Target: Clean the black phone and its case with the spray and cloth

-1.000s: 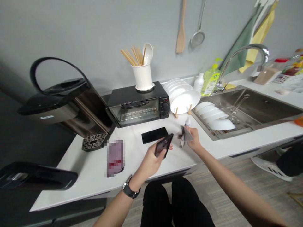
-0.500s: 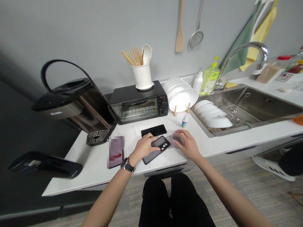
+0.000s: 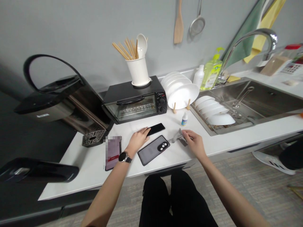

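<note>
The black phone [image 3: 156, 128] looks slim and glossy, the left hand [image 3: 139, 139] at one end (its grip I cannot tell); the right hand [image 3: 194, 142] pinches crumpled grey cloth [image 3: 175, 136].

Light was bright & even, soft shadow fell on counter [image 3: 127, 132] by drinks machine [image 3: 88, 105], front plate [image 3: 183, 96] was nr blown out, tap [image 3: 271, 34] threw glints, grey cloth [image 3: 175, 136] looked blurred, wide-angle edges were stretched, L phone [image 3: 113, 153] was part pixelated
</note>
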### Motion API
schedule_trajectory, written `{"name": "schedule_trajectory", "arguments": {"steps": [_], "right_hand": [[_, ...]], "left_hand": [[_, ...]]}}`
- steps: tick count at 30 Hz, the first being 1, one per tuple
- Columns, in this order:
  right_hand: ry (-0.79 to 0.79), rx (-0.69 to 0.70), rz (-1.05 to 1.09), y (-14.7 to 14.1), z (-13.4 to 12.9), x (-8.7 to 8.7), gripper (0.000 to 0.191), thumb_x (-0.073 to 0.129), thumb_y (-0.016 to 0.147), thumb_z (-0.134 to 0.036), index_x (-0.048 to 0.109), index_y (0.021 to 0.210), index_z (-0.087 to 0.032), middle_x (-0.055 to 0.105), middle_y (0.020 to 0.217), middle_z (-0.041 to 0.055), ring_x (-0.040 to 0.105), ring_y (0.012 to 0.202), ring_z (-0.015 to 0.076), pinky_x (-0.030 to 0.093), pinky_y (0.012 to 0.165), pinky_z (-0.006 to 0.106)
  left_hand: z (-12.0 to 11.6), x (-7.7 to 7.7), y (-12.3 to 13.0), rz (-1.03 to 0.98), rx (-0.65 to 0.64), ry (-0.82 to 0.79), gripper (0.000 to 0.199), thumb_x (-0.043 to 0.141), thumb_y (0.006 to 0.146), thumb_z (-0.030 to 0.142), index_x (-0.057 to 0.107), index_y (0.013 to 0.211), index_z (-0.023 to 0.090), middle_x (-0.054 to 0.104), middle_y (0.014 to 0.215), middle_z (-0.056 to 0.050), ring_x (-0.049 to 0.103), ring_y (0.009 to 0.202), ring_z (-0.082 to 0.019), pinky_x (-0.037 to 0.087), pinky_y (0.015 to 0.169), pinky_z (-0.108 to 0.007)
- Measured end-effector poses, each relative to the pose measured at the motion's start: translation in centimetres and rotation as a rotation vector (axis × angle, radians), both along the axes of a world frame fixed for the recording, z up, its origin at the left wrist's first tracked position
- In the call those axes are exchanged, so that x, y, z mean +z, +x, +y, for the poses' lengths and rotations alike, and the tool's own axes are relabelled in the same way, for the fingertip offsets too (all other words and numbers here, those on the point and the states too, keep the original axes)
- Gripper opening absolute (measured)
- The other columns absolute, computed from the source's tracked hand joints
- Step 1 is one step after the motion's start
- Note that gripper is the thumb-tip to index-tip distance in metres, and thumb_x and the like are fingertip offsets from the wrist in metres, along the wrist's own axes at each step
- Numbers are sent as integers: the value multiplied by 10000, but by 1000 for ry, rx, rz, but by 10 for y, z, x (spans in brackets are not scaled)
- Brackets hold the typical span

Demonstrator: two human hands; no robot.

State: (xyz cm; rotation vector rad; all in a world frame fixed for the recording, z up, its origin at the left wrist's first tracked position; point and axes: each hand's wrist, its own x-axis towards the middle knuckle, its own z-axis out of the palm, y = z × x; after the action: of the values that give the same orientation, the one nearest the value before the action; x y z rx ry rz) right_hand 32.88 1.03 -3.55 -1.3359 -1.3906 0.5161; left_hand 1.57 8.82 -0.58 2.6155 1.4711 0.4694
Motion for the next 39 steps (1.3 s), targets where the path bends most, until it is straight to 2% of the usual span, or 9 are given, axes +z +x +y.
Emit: {"name": "schedule_trajectory", "arguments": {"steps": [4, 9, 12, 15, 20, 24, 27, 31, 39], "right_hand": [[-11, -102, 147, 2, -4, 6, 578, 553, 1008, -619, 493, 595, -219, 487, 544, -36, 450, 520, 132, 370, 527, 267], [50, -208, 251, -5, -11, 15, 532, 455, 1064, -589, 398, 665, -241, 332, 549, -79, 322, 493, 111, 270, 478, 250], [86, -139, 198, -23, -14, 23, 445, 472, 1073, -540, 530, 762, -227, 533, 648, -34, 496, 592, 139, 401, 560, 250], [111, 48, 64, -48, -13, 26, 342, 537, 1052, -490, 647, 862, -228, 751, 1024, 69, 694, 937, 213, 554, 826, 336], [83, 302, -215, -72, -8, 12, 230, 556, 1042, -392, 672, 907, -246, 680, 1435, 90, 601, 1380, 279, 478, 1167, 495], [40, 285, -364, -73, -7, 1, 161, 533, 1046, -326, 672, 1030, -247, 672, 1452, 90, 523, 1472, 293, 513, 1151, 535], [46, 242, -524, -71, -8, -1, 301, 501, 1044, -256, 637, 1312, -235, 653, 1477, 92, 546, 1455, 279, 534, 1146, 510], [82, 260, -706, -75, -11, 0, 507, 443, 1008, -134, 548, 1503, -166, 548, 1578, 120, 508, 1483, 309, 439, 1224, 567], [121, 537, -738, -144, -53, 13, 556, 511, 1027, -281, 496, 1552, -98, 526, 1587, 164, 482, 1504, 291, 325, 1294, 562]], "left_hand": [[-14, 25, 0, -74, 108, 25, 280, 592, 1034, 269, 685, 1286, 189, 817, 985, -89, 783, 824, -251, 582, 777, -323], [-58, 44, 3, -427, 184, -139, 211, 675, 977, 396, 705, 1086, 218, 776, 895, 11, 718, 756, -175, 509, 665, -226], [-79, 31, 9, -601, 195, -371, 228, 716, 923, 386, 752, 1053, 202, 798, 954, 0, 739, 844, -201, 548, 729, -243], [-85, 15, 17, -606, 200, -410, 273, 733, 902, 339, 770, 1135, 202, 815, 1091, -26, 759, 957, -234, 581, 833, -281], [-89, 9, 24, -396, 215, -231, 399, 765, 917, 376, 741, 1303, 276, 789, 1160, -67, 718, 1053, -307, 558, 984, -432], [-106, 3, 14, -232, 135, -25, 547, 734, 953, 427, 626, 1451, 230, 702, 1237, -122, 599, 1226, -340, 515, 1090, -512], [-122, -7, -2, -295, 116, -57, 856, 810, 889, 454, 396, 1612, 257, 567, 1460, -135, 498, 1396, -348, 448, 1189, -542], [-133, -19, -17, -365, 136, -115, 902, 790, 917, 345, 265, 1650, 305, 531, 1530, -126, 523, 1415, -313, 449, 1203, -510], [-128, -27, -21, -494, 139, -156, 1022, 796, 873, 141, 188, 1672, 333, 634, 1452, -105, 602, 1345, -286, 482, 1172, -486]]}}
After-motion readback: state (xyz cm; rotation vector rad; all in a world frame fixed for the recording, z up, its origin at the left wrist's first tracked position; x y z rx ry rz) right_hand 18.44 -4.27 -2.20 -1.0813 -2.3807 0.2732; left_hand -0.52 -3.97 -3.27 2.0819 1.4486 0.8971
